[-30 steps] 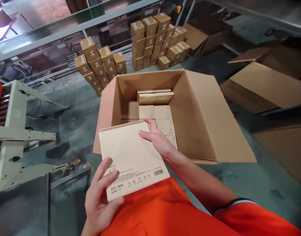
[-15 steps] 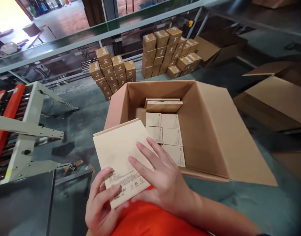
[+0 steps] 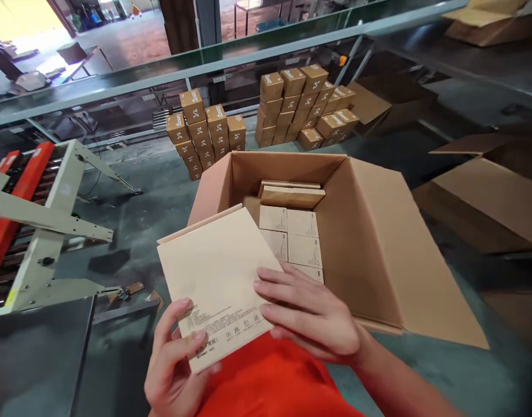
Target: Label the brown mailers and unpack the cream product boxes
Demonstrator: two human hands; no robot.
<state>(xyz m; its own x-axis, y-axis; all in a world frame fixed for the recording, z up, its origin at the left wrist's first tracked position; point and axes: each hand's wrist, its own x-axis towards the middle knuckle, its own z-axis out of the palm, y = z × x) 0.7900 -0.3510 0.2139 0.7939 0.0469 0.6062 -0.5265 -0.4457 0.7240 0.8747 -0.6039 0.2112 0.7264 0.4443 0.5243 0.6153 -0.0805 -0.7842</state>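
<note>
A flat, pale cardboard box (image 3: 217, 260) with printed text and symbols along its lower part is held tilted in front of my red clothing. My left hand (image 3: 174, 359) grips its lower left corner, fingertips on the printed face. Against its right edge lies my right hand (image 3: 311, 313), fingers close together; the thumb is hidden. Just beyond stands a large open carton (image 3: 374, 231) with its flaps spread. Inside it, small pale boxes (image 3: 303, 249) lie in two columns, and flat boxes (image 3: 293, 196) lean upright at the far wall. The held box hides part of the carton.
Stacks of small brown boxes (image 3: 200, 130) and another brown group (image 3: 292, 104) stand on the floor beyond the carton. A conveyor (image 3: 231, 52) crosses behind them. At left is a white-framed roller conveyor (image 3: 66, 197). More open cartons (image 3: 487, 197) stand at right.
My right hand has slid from the face of the flat box to its right edge, its fingers drawing together. The left hand keeps its hold. The whole view has shifted slightly.
</note>
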